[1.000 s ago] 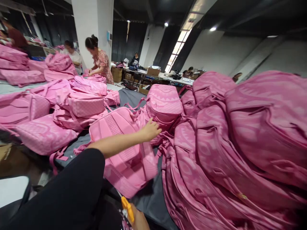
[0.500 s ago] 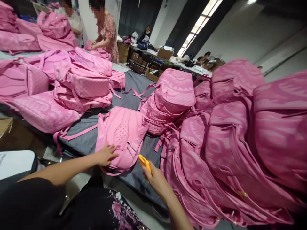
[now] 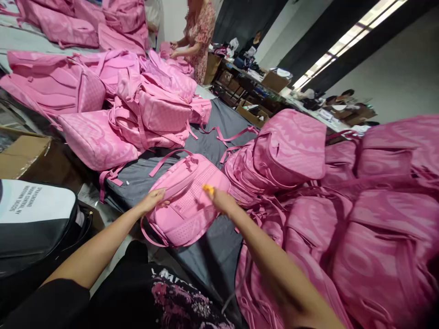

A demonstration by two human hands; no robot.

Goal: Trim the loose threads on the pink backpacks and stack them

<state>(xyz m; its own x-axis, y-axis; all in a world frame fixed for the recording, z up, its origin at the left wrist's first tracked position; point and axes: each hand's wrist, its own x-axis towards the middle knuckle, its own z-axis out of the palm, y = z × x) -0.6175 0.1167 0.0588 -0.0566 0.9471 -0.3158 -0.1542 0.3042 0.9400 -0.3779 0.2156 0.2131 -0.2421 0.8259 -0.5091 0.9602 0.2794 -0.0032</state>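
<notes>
A pink backpack (image 3: 190, 219) lies back panel up on the dark grey cloth in front of me. My left hand (image 3: 154, 200) is closed on its shoulder strap (image 3: 181, 182) at the left side. Over the right part of the back panel, my right hand (image 3: 221, 201) is closed around a yellow-handled tool (image 3: 207, 188). The tool's thin metal shaft cannot be made out now. A loose strap (image 3: 168, 161) curves off the bag's upper left.
Pink backpacks are stacked close on the right (image 3: 291, 146) and heaped at the upper left (image 3: 161, 105). A cardboard box (image 3: 27, 155) and a black-and-white bag (image 3: 37, 224) stand at the left. Across the table is a person in a floral dress (image 3: 200, 50).
My left hand has gone from lying spread on the backpack to gripping its strap. My right hand with the tool has moved up over the panel. The view has shifted left.
</notes>
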